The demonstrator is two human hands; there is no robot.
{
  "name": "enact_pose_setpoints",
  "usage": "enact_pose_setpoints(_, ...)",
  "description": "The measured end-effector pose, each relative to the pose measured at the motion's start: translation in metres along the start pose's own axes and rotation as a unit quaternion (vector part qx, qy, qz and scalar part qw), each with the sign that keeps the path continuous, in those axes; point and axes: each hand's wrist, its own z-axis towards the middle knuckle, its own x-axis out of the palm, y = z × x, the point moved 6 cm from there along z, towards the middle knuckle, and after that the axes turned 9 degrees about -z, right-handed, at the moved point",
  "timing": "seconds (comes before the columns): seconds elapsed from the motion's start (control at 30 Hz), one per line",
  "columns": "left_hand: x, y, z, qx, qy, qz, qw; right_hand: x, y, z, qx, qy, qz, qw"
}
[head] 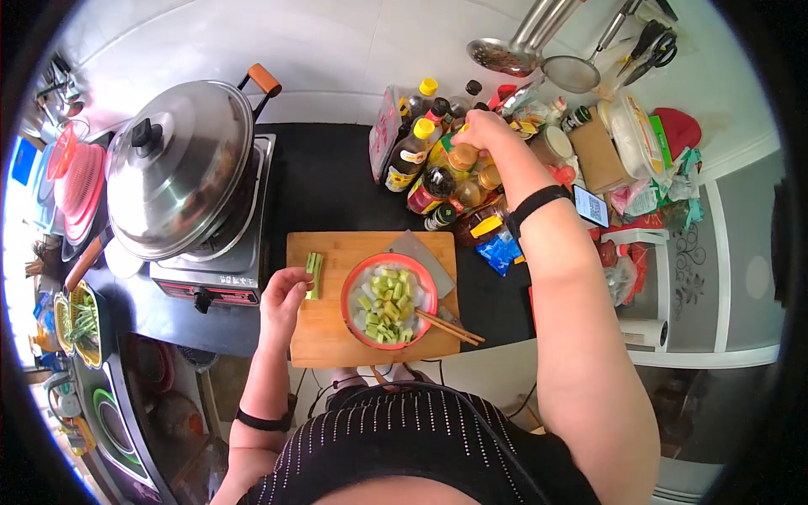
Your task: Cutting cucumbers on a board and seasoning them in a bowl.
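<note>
My left hand (284,302) is over the left part of a wooden cutting board (319,344). Its fingertips meet the edge of some green celery sticks (314,273); whether they grip them is unclear. A red-rimmed bowl (346,278) rests on the board, holding chopped green celery pieces (386,300) over pale translucent pieces. Wooden chopsticks (451,325) lean out over its right rim. Partly under the bowl lies a metal cleaver blade (435,262). Far forward, my right hand (489,131) reaches among jars and bottles beside a brown-lidded jar (463,156). Its fingertips are mostly hidden.
At left a lidded wok (183,170) sits on a gas stove (208,278). Sauce bottles (407,158) crowd the back right, near a phone (590,206) and a cardboard box (596,151). Metal strainers (571,72) hang on the wall. A yellow basket of greens (82,322) stands far left.
</note>
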Motion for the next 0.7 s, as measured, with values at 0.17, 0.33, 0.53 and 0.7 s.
enact_pose_setpoints(0.17, 0.013, -0.005, -0.017, -0.013, -0.017, 0.003, 1.000, -0.053, -0.007, -0.018, -0.010, -0.064, 0.045, 0.997)
enact_pose_setpoints(0.33, 0.044, -0.021, -0.003, 0.039, 0.034, 0.012, 0.999, -0.137, -0.042, -0.076, -0.073, -0.206, 0.031, 0.975)
enact_pose_setpoints(0.53, 0.154, -0.128, 0.015, 0.225, 0.148, 0.112, 0.956, -0.199, -0.036, -0.227, -0.161, -0.312, 0.099, 0.931)
enact_pose_setpoints(0.7, 0.264, -0.188, -0.012, 0.466, 0.206, 0.194, 0.838, -0.188, -0.023, -0.316, -0.180, -0.284, 0.213, 0.917)
